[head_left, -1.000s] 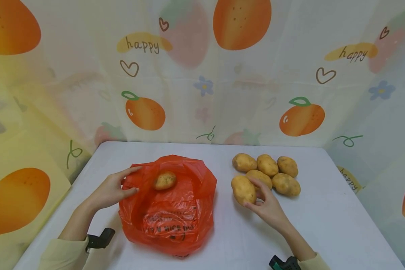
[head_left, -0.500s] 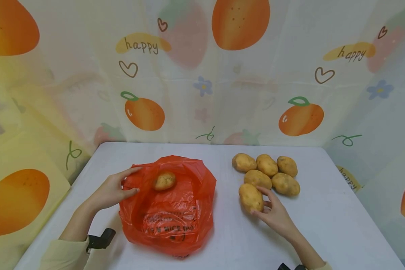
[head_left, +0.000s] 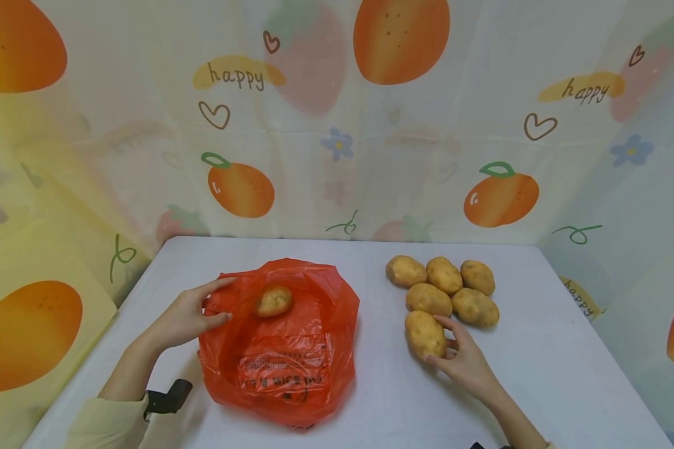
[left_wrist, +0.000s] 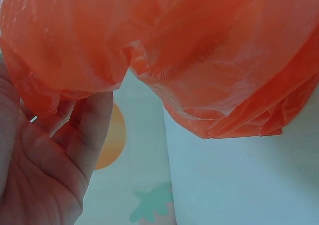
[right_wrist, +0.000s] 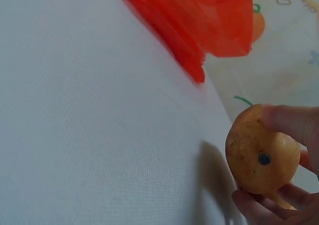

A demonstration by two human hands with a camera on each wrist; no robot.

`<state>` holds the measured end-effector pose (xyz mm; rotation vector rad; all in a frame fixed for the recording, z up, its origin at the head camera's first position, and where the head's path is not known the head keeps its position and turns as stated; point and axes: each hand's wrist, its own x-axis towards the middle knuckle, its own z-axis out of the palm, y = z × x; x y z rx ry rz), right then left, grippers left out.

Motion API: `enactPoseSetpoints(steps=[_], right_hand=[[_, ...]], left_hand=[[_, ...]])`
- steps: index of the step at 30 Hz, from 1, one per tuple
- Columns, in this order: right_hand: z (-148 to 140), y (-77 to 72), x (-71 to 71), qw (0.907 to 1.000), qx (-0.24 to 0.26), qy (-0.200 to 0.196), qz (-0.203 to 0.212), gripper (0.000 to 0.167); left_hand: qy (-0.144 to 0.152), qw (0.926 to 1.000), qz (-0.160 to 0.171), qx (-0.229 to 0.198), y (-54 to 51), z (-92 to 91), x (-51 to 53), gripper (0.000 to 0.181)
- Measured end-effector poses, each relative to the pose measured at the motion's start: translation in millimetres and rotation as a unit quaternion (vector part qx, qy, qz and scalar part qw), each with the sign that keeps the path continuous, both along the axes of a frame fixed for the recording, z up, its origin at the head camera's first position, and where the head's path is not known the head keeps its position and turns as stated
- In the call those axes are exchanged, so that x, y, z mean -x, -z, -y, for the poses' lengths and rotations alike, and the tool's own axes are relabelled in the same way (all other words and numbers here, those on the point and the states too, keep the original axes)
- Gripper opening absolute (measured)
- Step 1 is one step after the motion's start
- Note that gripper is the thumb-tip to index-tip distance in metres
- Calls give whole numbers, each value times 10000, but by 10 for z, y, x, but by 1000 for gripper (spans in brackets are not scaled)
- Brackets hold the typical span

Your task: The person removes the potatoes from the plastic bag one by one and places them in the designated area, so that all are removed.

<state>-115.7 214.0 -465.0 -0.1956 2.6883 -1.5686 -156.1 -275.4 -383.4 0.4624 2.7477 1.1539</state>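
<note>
A red plastic bag (head_left: 342, 349) with dark print stands with its mouth wide on the white table, and one potato (head_left: 275, 301) shows inside it. My left hand (head_left: 188, 315) holds the bag's left rim between thumb and fingers; in the left wrist view the fingertips are partly hidden by the red film. To the right of the bag, my right hand (head_left: 463, 358) grips another potato (head_left: 425, 335) between thumb and fingers. In the right wrist view this potato (right_wrist: 254, 150) shows a dark spot on its end, and its shadow falls on the tabletop.
Several loose potatoes (head_left: 444, 274) lie close together just behind the right hand. The white table (head_left: 382, 399) runs back to a fruit-patterned cloth (head_left: 399, 174), which also hangs along both sides.
The right hand has moved with its potato to the right and nearer the person, away from the bag and in front of the loose potatoes. The left hand and the bag have stayed put.
</note>
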Motion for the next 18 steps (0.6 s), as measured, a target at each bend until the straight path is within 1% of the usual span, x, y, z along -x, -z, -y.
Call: enactPoseSetpoints(steps=[11, 18], right_hand=[[-44, 73, 4, 9995, -238, 49, -182, 74], [-33, 123, 7, 9981, -400, -49, -460, 73]], left_hand=[[-33, 10000, -1, 31, 6, 7, -2, 63], [-11, 9999, -110, 94, 2, 13, 0, 62]])
